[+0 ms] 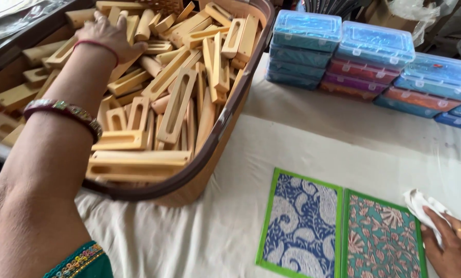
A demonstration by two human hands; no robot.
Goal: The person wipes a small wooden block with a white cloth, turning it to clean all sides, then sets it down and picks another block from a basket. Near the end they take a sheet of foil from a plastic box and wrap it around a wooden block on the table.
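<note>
A person's left hand reaches deep into a large basket heaped with slotted wooden blocks, palm down and fingers spread over the pile at the far side; whether it has closed on any one piece cannot be told from this angle. A thin red thread and a beaded bangle circle the wrist and forearm.

The right hand, at the lower right edge of the frame, is closed on a crumpled white cloth and rests just beside a green-bordered card covered in teal floral print. Touching that card on its left lies a matching card in blue paisley. Both lie flat on the cream-covered tabletop.

The blocks lie jumbled at every angle, so lifting one cleanly would seem to call for picking a loose piece from the top of the heap rather than tugging at one pinned beneath others.

Beyond the basket, clear-lidded plastic boxes stand in stacks along the far side of the tabletop, blue ones beside red, purple and orange; their contents cannot be made out. The basket itself is filled nearly to its dark rim with the pale blocks, most with a long oval slot cut through.
</note>
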